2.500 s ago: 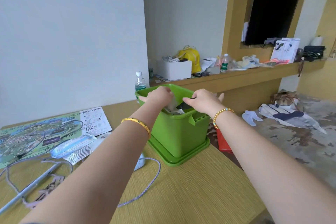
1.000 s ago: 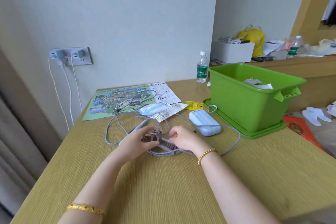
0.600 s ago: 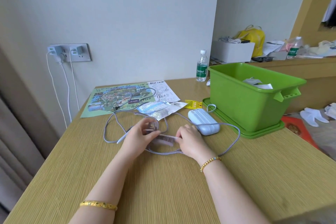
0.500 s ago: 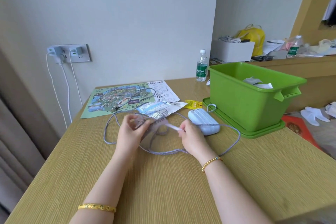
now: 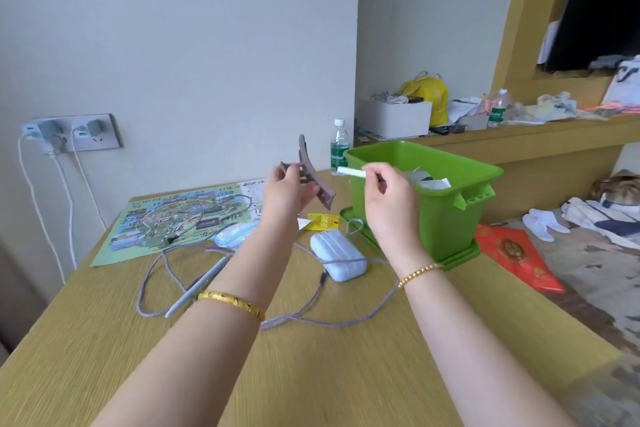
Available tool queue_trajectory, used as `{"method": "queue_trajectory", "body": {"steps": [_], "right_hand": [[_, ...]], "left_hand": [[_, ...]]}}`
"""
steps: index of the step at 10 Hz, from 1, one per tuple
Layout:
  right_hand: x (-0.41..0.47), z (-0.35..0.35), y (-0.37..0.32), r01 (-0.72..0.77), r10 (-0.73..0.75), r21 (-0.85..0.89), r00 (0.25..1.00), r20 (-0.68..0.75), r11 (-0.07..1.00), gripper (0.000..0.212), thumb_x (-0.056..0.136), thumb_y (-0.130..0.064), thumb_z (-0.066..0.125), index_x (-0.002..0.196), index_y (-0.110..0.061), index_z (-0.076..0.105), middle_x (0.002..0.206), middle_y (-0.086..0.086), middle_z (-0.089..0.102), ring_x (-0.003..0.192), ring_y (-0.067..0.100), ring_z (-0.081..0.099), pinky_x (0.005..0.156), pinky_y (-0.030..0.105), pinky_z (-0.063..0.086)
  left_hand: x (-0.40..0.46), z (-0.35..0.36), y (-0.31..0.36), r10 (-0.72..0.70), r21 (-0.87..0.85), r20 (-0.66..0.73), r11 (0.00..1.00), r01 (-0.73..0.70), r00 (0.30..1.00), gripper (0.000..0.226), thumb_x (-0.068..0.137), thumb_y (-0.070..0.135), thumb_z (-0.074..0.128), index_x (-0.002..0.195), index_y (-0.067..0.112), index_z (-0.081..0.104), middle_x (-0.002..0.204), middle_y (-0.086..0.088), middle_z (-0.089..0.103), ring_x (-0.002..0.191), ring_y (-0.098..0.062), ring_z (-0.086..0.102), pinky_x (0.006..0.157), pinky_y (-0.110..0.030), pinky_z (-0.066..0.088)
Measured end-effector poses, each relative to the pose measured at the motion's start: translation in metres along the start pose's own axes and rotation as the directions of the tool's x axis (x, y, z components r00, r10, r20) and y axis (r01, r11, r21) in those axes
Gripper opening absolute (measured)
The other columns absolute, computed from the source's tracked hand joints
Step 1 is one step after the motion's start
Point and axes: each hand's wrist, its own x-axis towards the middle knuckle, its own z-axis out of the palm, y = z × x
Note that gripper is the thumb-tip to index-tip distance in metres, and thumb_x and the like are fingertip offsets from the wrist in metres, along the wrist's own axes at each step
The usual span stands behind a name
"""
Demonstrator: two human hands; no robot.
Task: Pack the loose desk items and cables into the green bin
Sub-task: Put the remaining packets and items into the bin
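Left hand (image 5: 289,189): fingers gripping a hair clip (image 5: 313,173) above the worktop (image 5: 311,374). Right hand (image 5: 389,198): fingers pinching a white stick (image 5: 350,172) beside the bin (image 5: 426,204), sitting at the worktop's far right edge. Cable (image 5: 311,317) lying mid-worktop.

Wood-grain tabletop (image 5: 346,374): green bin (image 5: 433,211) on its lid, white case (image 5: 337,255), grey cord (image 5: 311,317), map (image 5: 173,222), water bottle (image 5: 338,147).

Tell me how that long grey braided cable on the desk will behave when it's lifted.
The cable will probably go floppy, since it lies in loose loops. It may drag the white power bank, which it appears plugged into. One loop crosses the white pen, so that could shift too.
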Motion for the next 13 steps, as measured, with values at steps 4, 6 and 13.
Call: {"method": "queue_trajectory", "body": {"steps": [4,6,13], "right_hand": [[0.103,-0.076,0.069,-0.057,0.156,-0.655,0.983,0.095,0.754,0.025,0.089,-0.004,0.046,0.064,-0.009,0.044,0.079,0.015,0.058,0.070,0.030,0.044,0.058,0.031,0.031],[0.116,-0.076,0.081,-0.055,0.349,-0.715,0.897,0.272,0.697,0.033,0.091,-0.009,0.038,0.059,-0.015,0.033,0.071,0.006,0.048,0.078,0.028,0.046,0.084,0.039,0.035],[-0.051,0.079,0.009,0.132,0.004,-0.200,0.826,0.564,0.971,0.037,0.090,-0.002,0.039,0.118,-0.013,0.060,0.123,0.008,0.058,0.113,0.029,0.046,0.096,0.035,0.035]], "left_hand": [[0.055,0.150,0.004,0.046,0.212,0.142,0.974,-0.076,0.989,0.050,0.092,0.033,0.052,0.136,0.015,0.040,0.090,-0.012,0.055,0.095,-0.025,0.059,0.075,-0.026,0.047],[0.070,0.173,-0.010,-0.057,0.643,0.156,0.764,-0.057,0.986,0.050,0.096,0.037,0.039,0.129,0.000,0.045,0.126,-0.018,0.056,0.111,-0.033,0.056,0.096,-0.038,0.046],[-0.002,-0.103,-0.055,0.178,0.866,0.134,0.457,-0.203,0.975,0.031,0.091,0.006,0.045,0.119,0.012,0.059,0.124,-0.012,0.060,0.109,-0.031,0.055,0.091,-0.033,0.038]]}}
